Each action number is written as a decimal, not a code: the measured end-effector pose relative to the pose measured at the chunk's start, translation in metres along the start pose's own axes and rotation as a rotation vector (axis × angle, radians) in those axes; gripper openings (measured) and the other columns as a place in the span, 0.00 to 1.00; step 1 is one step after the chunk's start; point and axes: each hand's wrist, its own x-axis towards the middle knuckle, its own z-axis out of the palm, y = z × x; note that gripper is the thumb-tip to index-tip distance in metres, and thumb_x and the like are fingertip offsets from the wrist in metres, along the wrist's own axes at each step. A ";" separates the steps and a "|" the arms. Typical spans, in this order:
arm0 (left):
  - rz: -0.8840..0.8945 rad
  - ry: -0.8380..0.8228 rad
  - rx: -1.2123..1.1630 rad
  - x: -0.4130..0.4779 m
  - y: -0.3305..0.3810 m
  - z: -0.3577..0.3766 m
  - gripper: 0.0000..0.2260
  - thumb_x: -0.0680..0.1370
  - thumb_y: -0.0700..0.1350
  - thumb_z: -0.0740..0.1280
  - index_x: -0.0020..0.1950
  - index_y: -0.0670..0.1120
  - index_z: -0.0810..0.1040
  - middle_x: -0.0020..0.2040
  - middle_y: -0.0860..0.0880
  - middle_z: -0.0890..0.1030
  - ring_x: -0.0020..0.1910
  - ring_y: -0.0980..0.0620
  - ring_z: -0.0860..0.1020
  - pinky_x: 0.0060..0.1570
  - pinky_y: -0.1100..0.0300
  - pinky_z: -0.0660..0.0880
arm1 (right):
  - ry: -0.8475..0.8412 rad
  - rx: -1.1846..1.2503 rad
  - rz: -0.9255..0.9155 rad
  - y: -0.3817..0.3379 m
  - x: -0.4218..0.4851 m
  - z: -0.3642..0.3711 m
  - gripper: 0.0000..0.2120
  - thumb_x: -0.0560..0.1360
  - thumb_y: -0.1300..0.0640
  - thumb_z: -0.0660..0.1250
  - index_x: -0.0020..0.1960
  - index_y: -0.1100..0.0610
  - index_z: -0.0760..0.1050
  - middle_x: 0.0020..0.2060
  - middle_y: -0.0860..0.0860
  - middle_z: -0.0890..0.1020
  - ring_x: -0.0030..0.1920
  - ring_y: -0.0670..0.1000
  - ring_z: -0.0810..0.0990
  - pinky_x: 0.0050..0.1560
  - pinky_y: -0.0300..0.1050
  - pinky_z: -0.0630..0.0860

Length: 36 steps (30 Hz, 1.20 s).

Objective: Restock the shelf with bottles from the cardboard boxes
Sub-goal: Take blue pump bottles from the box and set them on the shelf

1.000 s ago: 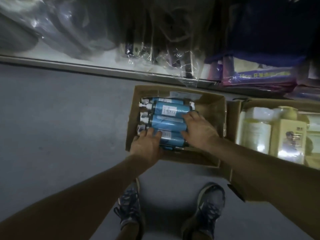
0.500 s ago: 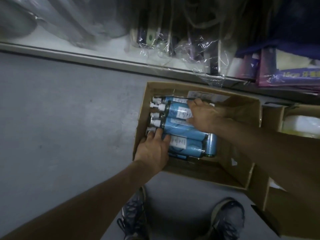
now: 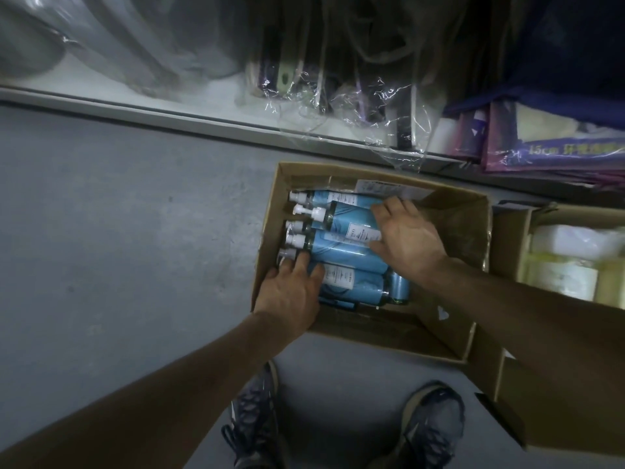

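- The grey floor (image 3: 118, 248) lies under me, with a low shelf (image 3: 169, 111) of plastic-wrapped goods along its far edge.
- My left hand (image 3: 291, 292) reaches into the cardboard box (image 3: 269, 225), fingers laid straight across the neck end of the nearest bottle (image 3: 355, 282), gripping nothing.
- The blue pump bottles (image 3: 341, 255) lie stacked on their sides in that box. I judge them heavy, stiff and slick, best held round the body, not the pump.
- My right hand (image 3: 406, 238) straddles the top bottle (image 3: 348, 218), fingers far side, thumb near. Whether it has closed I cannot tell.
- A second box (image 3: 507, 238) sits to the right.
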 end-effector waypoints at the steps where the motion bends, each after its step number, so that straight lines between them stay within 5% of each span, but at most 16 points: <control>1: 0.002 0.003 0.005 -0.001 0.000 0.000 0.26 0.83 0.53 0.65 0.80 0.51 0.62 0.78 0.43 0.62 0.75 0.40 0.68 0.70 0.42 0.73 | 0.004 0.007 0.002 0.000 -0.004 -0.002 0.34 0.78 0.47 0.73 0.79 0.56 0.65 0.67 0.56 0.73 0.68 0.59 0.73 0.64 0.58 0.79; 10: 0.026 0.115 -0.034 -0.005 0.004 -0.011 0.24 0.84 0.53 0.63 0.79 0.48 0.65 0.77 0.42 0.66 0.75 0.40 0.69 0.72 0.44 0.72 | -0.085 0.286 0.242 -0.005 -0.053 -0.005 0.36 0.76 0.43 0.76 0.77 0.53 0.67 0.70 0.55 0.73 0.65 0.58 0.79 0.63 0.59 0.80; 16: -0.087 0.038 -0.065 0.037 0.004 -0.024 0.36 0.83 0.48 0.68 0.86 0.46 0.52 0.81 0.36 0.59 0.74 0.33 0.70 0.71 0.40 0.74 | -0.145 0.534 0.517 0.001 -0.070 0.012 0.42 0.70 0.43 0.82 0.78 0.52 0.68 0.69 0.54 0.74 0.65 0.57 0.79 0.52 0.48 0.80; 23: -0.171 0.098 -0.127 0.055 0.019 -0.016 0.30 0.82 0.43 0.69 0.82 0.48 0.62 0.74 0.38 0.68 0.65 0.32 0.77 0.62 0.38 0.80 | -0.053 0.705 0.547 0.014 -0.090 0.020 0.38 0.69 0.43 0.81 0.76 0.52 0.74 0.66 0.55 0.78 0.62 0.56 0.81 0.59 0.60 0.83; 29: -0.084 0.235 -0.186 0.052 0.026 -0.010 0.33 0.81 0.40 0.69 0.84 0.48 0.59 0.80 0.41 0.61 0.71 0.34 0.73 0.70 0.42 0.75 | 0.060 0.829 0.614 0.019 -0.103 0.023 0.38 0.68 0.42 0.81 0.74 0.51 0.76 0.65 0.54 0.79 0.60 0.55 0.82 0.59 0.59 0.84; 33: -0.088 0.128 -0.139 0.068 0.026 -0.018 0.37 0.82 0.37 0.69 0.86 0.52 0.55 0.83 0.40 0.56 0.69 0.34 0.76 0.66 0.44 0.79 | 0.099 0.856 0.605 0.021 -0.108 0.022 0.37 0.69 0.42 0.81 0.74 0.52 0.76 0.65 0.55 0.80 0.61 0.55 0.82 0.60 0.57 0.83; 36: -0.079 0.063 -0.157 0.075 0.021 -0.019 0.38 0.82 0.38 0.71 0.86 0.55 0.55 0.81 0.40 0.58 0.68 0.35 0.78 0.66 0.44 0.79 | 0.113 0.878 0.587 0.021 -0.110 0.024 0.35 0.70 0.44 0.81 0.73 0.52 0.76 0.63 0.52 0.82 0.59 0.53 0.83 0.52 0.50 0.83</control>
